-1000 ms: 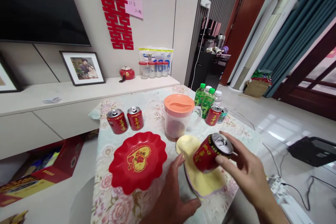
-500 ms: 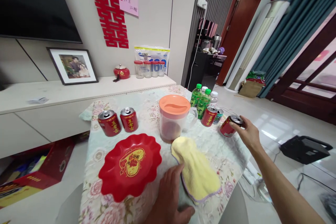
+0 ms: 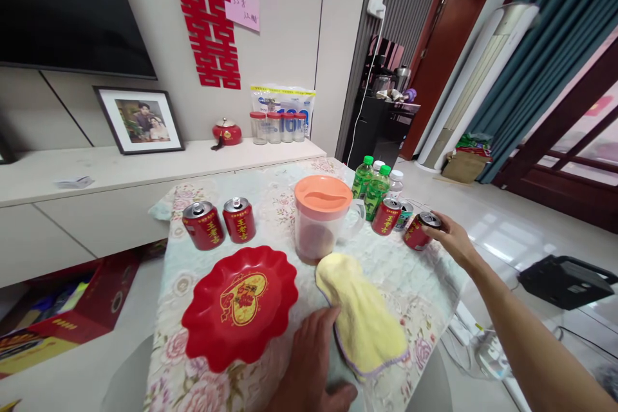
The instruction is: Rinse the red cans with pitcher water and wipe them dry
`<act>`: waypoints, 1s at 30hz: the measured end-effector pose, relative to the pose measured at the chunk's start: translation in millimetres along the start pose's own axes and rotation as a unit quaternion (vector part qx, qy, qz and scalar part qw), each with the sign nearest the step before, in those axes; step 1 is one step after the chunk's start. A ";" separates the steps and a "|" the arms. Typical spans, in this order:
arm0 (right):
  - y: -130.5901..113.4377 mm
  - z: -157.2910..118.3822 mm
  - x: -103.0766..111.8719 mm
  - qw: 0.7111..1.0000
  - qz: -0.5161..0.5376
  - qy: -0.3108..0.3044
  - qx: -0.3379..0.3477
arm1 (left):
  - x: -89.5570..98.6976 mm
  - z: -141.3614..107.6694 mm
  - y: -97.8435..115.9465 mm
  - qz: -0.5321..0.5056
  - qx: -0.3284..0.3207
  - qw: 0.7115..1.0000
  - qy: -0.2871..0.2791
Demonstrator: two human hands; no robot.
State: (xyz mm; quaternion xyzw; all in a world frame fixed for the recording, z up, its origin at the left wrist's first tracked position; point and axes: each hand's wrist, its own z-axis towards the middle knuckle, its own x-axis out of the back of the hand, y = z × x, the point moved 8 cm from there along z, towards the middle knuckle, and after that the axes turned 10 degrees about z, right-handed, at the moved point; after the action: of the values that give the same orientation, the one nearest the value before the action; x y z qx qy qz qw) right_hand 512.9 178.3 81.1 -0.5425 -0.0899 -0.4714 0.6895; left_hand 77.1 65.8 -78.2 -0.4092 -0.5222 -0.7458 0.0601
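Since a second ago the red can [image 3: 418, 230] has gone from mid-air above the yellow cloth [image 3: 361, 318] out to the table's right edge, and the right arm now stretches far across; half a second ago the can was already down there, so little has shifted since beyond a slight swing of the view.

Left to right. Two red cans [image 3: 219, 224] stand side by side at the far left of the flowered tablecloth [image 3: 193, 283], both opened, unmoved. Red scalloped plate [image 3: 240, 306] sits in front of them, near edge of table, same spot as before. Left hand [image 3: 309, 367] lies flat on the tablecloth, fingers loosely spread, thumb out to the right; fingertips touch the near-left edge of the yellow cloth, holding nothing. It has stayed put through all frames. Clear jug with orange lid [image 3: 322, 217] stands just behind the cloth. Green bottles [image 3: 371, 185] and another red can [image 3: 386, 216] cluster beyond the jug, to the right.

Right hand [image 3: 449, 239] is curled around the red can's right side, fingers wrapped on it. Can stands a little tilted, just beside the bottle cluster; whether its base rests fully on the table I cannot tell.
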 end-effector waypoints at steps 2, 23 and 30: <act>-2.1 3.3 -0.2 0.999 -0.017 -0.023 -0.016 | -2.4 -0.1 -1.3 0.009 -0.008 1.000 0.001; -20.8 26.6 0.4 0.989 -0.122 -0.070 -0.033 | -3.8 1.6 -0.9 0.013 -0.001 1.000 -0.019; -17.1 30.4 -4.8 0.991 -0.103 -0.083 -0.015 | -1.8 1.5 0.6 0.011 0.004 1.000 -0.027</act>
State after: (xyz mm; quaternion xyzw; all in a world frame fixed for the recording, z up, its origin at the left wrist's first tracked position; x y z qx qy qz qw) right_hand 509.3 206.8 101.4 -0.5783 -0.1950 -0.4940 0.6192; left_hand 79.4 66.2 -78.9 -0.4349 -0.5218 -0.7317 0.0559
